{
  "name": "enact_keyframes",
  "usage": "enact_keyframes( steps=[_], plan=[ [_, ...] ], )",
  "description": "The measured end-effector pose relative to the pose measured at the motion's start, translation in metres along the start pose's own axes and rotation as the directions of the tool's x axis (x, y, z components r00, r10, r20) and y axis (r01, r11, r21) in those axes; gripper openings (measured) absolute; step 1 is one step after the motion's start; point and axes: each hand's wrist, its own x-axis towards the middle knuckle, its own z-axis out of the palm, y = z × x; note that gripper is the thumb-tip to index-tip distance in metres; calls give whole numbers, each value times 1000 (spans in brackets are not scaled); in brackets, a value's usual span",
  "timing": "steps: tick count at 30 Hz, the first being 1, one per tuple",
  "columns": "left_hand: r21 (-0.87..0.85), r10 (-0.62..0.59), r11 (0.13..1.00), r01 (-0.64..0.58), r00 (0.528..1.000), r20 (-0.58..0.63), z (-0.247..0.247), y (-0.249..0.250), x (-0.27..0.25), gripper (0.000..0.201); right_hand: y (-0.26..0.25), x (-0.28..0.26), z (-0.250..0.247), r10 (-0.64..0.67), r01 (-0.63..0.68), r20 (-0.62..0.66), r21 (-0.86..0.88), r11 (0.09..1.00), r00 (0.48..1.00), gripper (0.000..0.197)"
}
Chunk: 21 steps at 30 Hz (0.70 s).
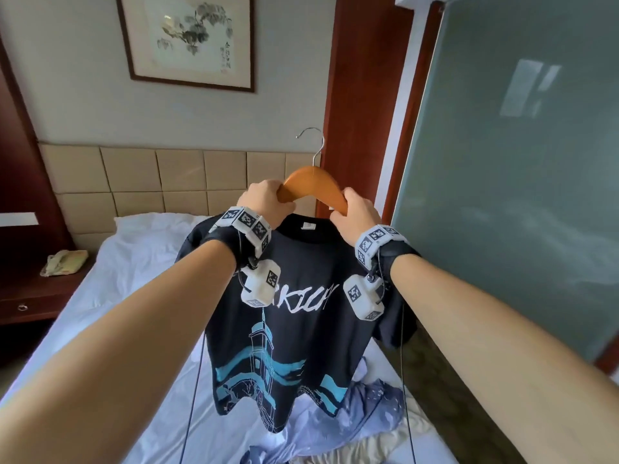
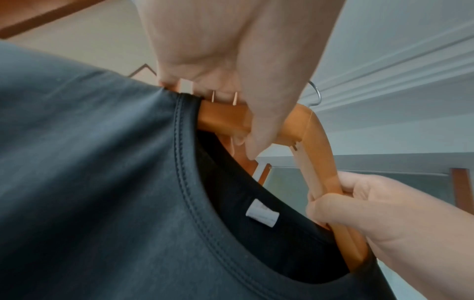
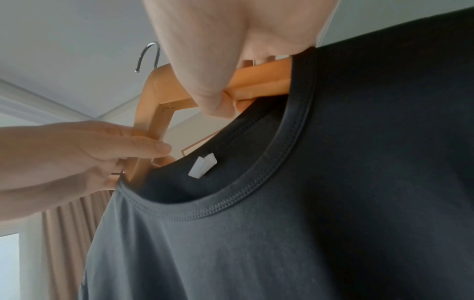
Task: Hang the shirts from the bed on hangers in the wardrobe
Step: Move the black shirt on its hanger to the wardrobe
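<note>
Holding hanger (image 1: 313, 185) aloft over bed (image 1: 140, 262): left hand (image 1: 264, 199) and right hand (image 1: 356, 212) each clamp one wooden arm, black shirt (image 1: 294, 329) draped below. More shirts (image 1: 375, 406) lie on bed.

Left wrist view: collar (image 2: 189, 182) stretched round hanger arm; fabric looks soft, light, likely to slide.

Right wrist view: hook (image 3: 148, 54) free. Best grip: rigid wood, not cloth.

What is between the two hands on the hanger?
In the head view, the hanger's bare wooden top and metal hook lie between left hand and right hand.
</note>
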Motion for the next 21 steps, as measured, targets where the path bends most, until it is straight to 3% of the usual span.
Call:
enact_keyframes(
  steps=[3, 8, 12, 17, 21],
  plan=[
    [-7, 50, 999, -50, 997, 59, 1, 51, -7, 14, 26, -13, -41, 38, -39, -26, -37, 999, 999, 13],
    [-73, 261, 964, -256, 962, 75, 17, 165, -33, 39, 81, -53, -129, 80, -85, -66, -77, 993, 995, 12],
    [-104, 374, 925, -366, 925, 68, 38, 263, -67, 43, 125, -101, -210, 108, -126, -137, -133, 983, 985, 20],
    [-162, 523, 847, -506, 848, 88, 77, 388, -120, 49, 170, -160, -316, 88, -128, -174, -234, 964, 981, 57],
    [-209, 615, 783, -586, 781, 109, 106, 477, -157, 52, 213, -197, -387, 121, -204, -223, -402, 892, 967, 52]
  ],
)
